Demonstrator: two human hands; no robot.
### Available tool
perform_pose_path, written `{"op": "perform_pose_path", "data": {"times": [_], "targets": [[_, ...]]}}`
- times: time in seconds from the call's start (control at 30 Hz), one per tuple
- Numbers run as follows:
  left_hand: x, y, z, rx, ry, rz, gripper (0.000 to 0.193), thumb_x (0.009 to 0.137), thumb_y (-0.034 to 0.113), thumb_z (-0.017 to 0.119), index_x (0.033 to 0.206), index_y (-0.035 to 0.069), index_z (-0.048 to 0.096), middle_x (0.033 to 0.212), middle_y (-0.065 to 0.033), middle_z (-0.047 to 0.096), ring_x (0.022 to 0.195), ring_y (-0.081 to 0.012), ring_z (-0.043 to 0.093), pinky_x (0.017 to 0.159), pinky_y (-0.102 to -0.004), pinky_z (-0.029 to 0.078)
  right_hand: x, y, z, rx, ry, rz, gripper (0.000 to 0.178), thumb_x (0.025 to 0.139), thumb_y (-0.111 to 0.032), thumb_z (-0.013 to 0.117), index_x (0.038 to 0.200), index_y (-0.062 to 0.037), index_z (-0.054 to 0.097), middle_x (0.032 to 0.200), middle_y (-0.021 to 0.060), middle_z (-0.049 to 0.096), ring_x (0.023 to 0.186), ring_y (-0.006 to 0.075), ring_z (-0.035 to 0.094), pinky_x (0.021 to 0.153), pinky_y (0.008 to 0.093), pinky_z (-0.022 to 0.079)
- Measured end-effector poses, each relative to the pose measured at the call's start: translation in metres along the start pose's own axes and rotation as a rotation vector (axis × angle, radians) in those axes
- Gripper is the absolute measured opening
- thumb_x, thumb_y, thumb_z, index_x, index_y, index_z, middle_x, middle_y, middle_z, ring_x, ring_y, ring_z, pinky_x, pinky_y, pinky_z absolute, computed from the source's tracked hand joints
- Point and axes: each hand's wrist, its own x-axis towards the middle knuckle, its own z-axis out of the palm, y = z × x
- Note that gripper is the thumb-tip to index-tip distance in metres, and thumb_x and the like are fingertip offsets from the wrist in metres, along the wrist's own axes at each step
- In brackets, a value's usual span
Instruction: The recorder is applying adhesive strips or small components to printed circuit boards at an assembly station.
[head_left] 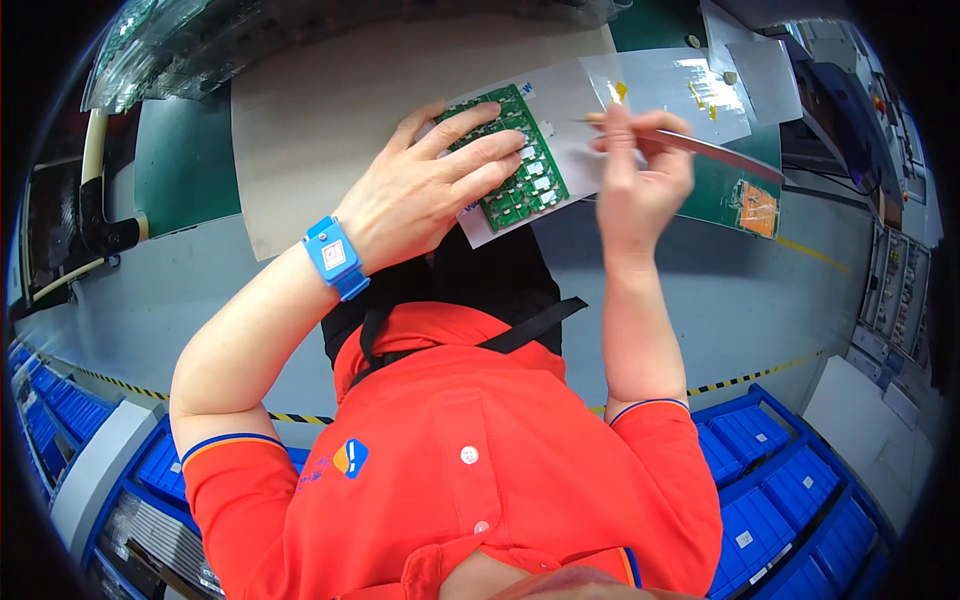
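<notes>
A green circuit board (548, 178) with rows of small white parts lies on a white sheet (483, 232) at the table's near edge. Across its left side rests my left hand (430, 172), palm down, fingers spread and touching its face; a blue band is on that wrist. To the right of the board, my right hand (643, 185) is closed on slim metal tweezers (715, 150). Their pointed end aims left toward the board, without touching it, and motion blurs them. A small white piece (547, 129) sits beside the board's right edge, below the tips.
A clear sheet (660, 90) with yellow bits lies at the far right of the green table (185, 170). Beige board (320, 130) covers the middle. Plastic-wrapped items (200, 50) are stacked at the far left. Blue bins (745, 540) stand behind me.
</notes>
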Motion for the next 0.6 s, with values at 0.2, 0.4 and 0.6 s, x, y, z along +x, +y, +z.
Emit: {"op": "perform_pose_path", "data": {"times": [0.2,0.4,0.6], "targets": [[-0.002,0.001,0.002,0.030,0.014,0.003,0.058,0.070,0.003,0.069,0.125,0.015,0.054,0.143,0.0026,0.045,0.138,-0.0222,0.035,0.112,-0.0489,0.030,0.004,0.007,-0.005,-0.018,-0.046,0.053,0.019,0.091,-0.012,0.068,0.093,-0.0053,0.051,0.082,0.0089,0.068,0.073,0.0115,0.066,0.069,0.0210,0.051],[0.002,0.001,0.001,0.015,0.009,-0.017,0.059,0.066,0.001,0.071,0.121,0.015,0.054,0.146,0.0042,0.043,0.138,-0.0217,0.036,0.110,-0.0465,0.031,0.003,0.016,-0.001,-0.018,0.023,0.001,0.018,0.084,-0.010,0.074,0.081,-0.0033,0.058,0.068,0.0051,0.068,0.064,0.0116,0.067,0.060,0.0223,0.051],[0.011,0.001,-0.007,-0.037,-0.030,-0.019,0.064,0.061,-0.005,0.070,0.117,0.017,0.048,0.148,0.0033,0.043,0.135,-0.0254,0.040,0.103,-0.0456,0.032,0.000,0.016,-0.004,-0.151,-0.074,0.001,0.019,0.090,-0.009,0.069,0.093,-0.0052,0.050,0.080,0.0073,0.068,0.074,0.0109,0.066,0.069,0.0220,0.052]]}}
